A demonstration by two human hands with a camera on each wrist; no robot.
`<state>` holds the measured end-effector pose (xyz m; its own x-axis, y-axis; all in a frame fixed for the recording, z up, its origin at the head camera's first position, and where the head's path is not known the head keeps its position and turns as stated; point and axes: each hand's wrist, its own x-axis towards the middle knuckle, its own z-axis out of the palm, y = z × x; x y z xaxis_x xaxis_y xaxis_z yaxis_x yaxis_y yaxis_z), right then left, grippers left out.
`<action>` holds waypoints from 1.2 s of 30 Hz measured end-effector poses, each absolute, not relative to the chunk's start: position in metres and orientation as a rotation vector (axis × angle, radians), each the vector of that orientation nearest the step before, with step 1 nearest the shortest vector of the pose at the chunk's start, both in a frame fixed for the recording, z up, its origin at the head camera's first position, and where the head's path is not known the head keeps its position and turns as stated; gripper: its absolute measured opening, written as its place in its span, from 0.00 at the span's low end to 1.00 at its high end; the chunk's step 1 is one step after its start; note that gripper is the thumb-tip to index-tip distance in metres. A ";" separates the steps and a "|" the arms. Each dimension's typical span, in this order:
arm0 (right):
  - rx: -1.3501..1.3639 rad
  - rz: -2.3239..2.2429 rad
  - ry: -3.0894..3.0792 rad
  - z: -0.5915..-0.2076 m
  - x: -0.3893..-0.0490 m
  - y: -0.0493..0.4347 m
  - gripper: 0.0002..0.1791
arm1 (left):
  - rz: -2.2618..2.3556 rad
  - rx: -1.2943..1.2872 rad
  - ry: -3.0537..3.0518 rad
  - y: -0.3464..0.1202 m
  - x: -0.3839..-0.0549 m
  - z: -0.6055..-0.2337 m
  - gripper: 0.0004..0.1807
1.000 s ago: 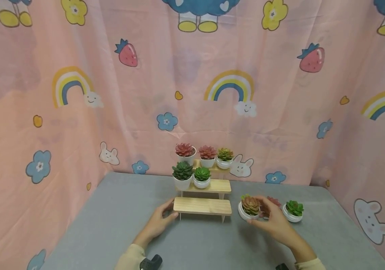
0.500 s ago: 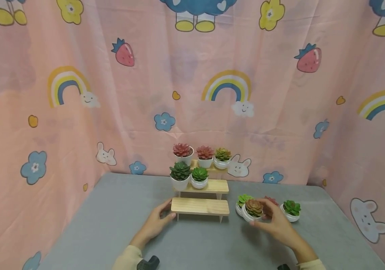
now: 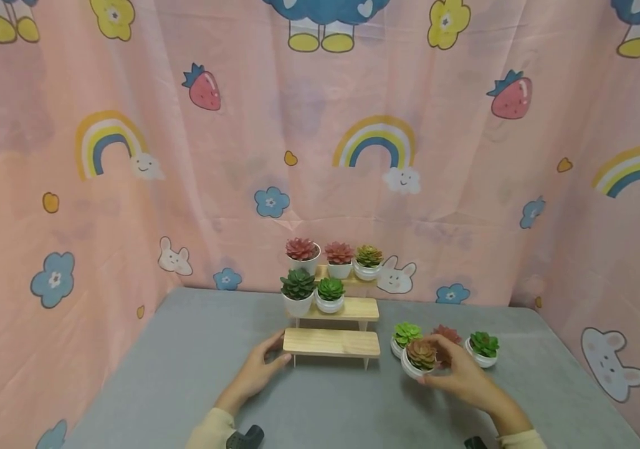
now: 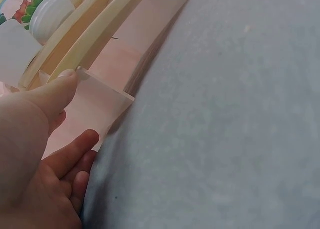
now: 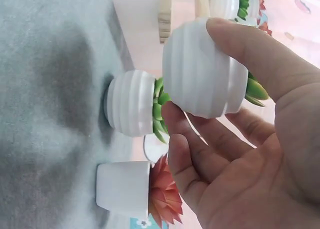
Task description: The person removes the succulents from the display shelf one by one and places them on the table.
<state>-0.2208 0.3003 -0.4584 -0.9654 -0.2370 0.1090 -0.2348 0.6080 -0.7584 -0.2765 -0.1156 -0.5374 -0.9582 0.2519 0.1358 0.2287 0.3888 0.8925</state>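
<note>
My right hand (image 3: 462, 377) holds a small potted succulent (image 3: 422, 355) with brownish-orange leaves, to the right of the wooden tiered stand (image 3: 331, 342). In the right wrist view, the thumb and fingers pinch its ribbed white pot (image 5: 200, 71), which is lifted clear of the grey table. At the stand's left end, my left hand (image 3: 253, 377) grips the lowest tier. The left wrist view has the thumb on the board's edge, with bent fingers beside the clear leg (image 4: 87, 109); some fingertips are hidden behind it.
On the grey table (image 3: 185, 349) at right stand a bright green succulent (image 3: 407, 333), a red one (image 3: 447, 335) and a dark green one (image 3: 483, 345). Several potted succulents sit on the upper tiers, including a large dark green one (image 3: 298, 285). A pink patterned curtain (image 3: 230, 143) hangs behind.
The held succulent has shifted slightly right and toward me, uncovering the bright green one behind it. My left hand stays at the stand's end.
</note>
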 end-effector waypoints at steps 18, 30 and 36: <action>-0.446 -1.341 2.612 -0.473 -0.225 0.305 0.36 | 1.662 0.511 2.603 -0.116 -0.279 -0.540 0.35; -0.515 -1.325 2.570 -0.488 -0.232 0.310 0.38 | 1.659 0.528 2.608 -0.117 -0.282 -0.541 0.36; -0.583 -1.373 2.491 -0.496 -0.233 0.313 0.37 | 1.637 0.529 2.624 -0.118 -0.281 -0.541 0.36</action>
<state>-0.2325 0.3130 -0.4963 -0.8924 -0.4511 -0.0150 -0.2282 0.4797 -0.8473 -0.2807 -0.1181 -0.5411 -0.9431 0.2844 0.1722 0.2796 0.3988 0.8734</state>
